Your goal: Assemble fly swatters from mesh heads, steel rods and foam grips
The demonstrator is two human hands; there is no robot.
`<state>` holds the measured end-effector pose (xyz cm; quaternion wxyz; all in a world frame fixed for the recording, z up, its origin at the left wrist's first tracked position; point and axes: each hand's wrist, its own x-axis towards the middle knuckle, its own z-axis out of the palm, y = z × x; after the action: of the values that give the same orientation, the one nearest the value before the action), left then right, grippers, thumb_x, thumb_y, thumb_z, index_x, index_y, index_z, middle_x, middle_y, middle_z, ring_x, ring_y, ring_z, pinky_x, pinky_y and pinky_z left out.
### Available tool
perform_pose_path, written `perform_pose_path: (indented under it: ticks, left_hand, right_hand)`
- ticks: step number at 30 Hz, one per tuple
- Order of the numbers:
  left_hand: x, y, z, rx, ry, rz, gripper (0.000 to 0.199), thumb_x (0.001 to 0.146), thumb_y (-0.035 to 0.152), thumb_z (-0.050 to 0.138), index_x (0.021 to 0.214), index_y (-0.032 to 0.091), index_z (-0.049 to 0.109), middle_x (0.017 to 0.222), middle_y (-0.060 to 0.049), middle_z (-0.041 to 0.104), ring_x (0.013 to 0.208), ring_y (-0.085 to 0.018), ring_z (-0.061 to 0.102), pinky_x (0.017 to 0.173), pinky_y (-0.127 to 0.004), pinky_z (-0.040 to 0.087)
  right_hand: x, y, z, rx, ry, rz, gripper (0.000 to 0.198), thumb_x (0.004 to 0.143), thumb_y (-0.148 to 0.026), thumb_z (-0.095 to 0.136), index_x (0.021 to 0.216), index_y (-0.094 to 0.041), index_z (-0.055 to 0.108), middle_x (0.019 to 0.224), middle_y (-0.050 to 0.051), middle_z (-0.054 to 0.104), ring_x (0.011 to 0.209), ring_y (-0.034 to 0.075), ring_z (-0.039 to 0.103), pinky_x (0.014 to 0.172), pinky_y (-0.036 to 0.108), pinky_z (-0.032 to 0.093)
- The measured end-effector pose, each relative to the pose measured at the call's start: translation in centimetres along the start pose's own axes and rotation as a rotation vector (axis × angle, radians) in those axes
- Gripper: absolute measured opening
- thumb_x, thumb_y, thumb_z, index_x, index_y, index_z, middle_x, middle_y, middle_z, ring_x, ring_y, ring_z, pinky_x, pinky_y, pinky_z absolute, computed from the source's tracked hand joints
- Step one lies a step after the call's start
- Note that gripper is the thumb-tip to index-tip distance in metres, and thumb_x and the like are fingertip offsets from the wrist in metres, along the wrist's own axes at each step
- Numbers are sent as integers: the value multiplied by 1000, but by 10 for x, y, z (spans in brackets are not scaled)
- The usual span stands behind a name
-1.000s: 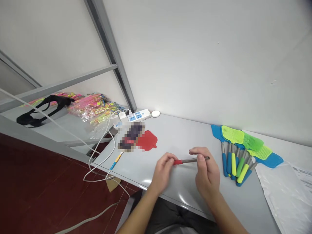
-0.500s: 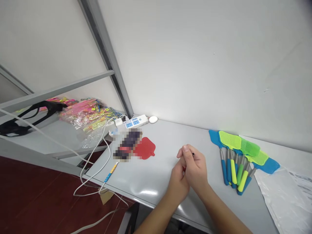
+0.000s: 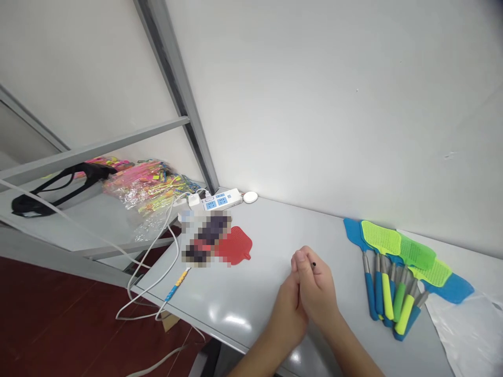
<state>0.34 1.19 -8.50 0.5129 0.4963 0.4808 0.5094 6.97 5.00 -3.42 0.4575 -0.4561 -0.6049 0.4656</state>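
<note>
My left hand (image 3: 290,310) and my right hand (image 3: 319,290) are closed together above the grey table (image 3: 271,225). The right lies over the left and hides most of its fingers. A small dark tip (image 3: 313,265) pokes out at the right hand's fingers; whatever it belongs to is hidden inside the grip. To the right lies a fanned pile of fly swatters with blue and green heads, such as the yellow-green head (image 3: 381,238), and grey shafts with blue and green handles. A red fly swatter head (image 3: 239,245) rests alone to the left, partly covered by a blurred patch.
A white power strip (image 3: 222,200) and a round white disc (image 3: 250,197) sit by the wall. White cables (image 3: 175,251) loop over the table's left edge. Bagged colourful items (image 3: 153,180) and a black strap-like object (image 3: 58,191) occupy the left shelf. White plastic sheeting (image 3: 463,330) lies at right.
The camera view has shifted slightly, so the swatter pile appears lower and farther right. Both hands stay clasped; the red bit glimpsed between them no longer shows.
</note>
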Motion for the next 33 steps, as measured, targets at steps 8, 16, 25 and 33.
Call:
perform_pose_path:
  ticks: [8,16,25,33]
  left_hand:
    - [2,-13,3,40,26,-54,11,89,25,48,82,20,56,79,-3,60,71,-17,50,59,-27,39]
    - [2,10,0,-59,-25,-33,11,88,17,45,82,20,55,76,-2,56,73,-17,51,65,-27,42]
    - [-1,3,2,-53,20,-21,12,89,24,48,79,20,54,76,-3,56,72,-17,52,67,-29,45]
    - [-1,-1,-37,65,384,39,11,92,25,41,85,22,49,87,-3,60,76,-17,57,72,-29,46]
  right_hand:
    - [-3,9,4,-30,-69,26,41,98,-50,37,68,-22,40,60,-5,34,54,12,32,49,24,28]
    - [3,15,-2,12,-52,59,44,97,-52,38,66,-22,38,61,-4,36,56,11,34,52,24,30]
    - [-5,19,0,2,-12,-60,28,96,-45,45,82,-22,54,71,-2,50,65,14,48,57,25,41]
    - [-3,45,7,-176,-96,-261,55,99,-50,24,148,-26,29,151,10,34,139,24,33,111,46,34]
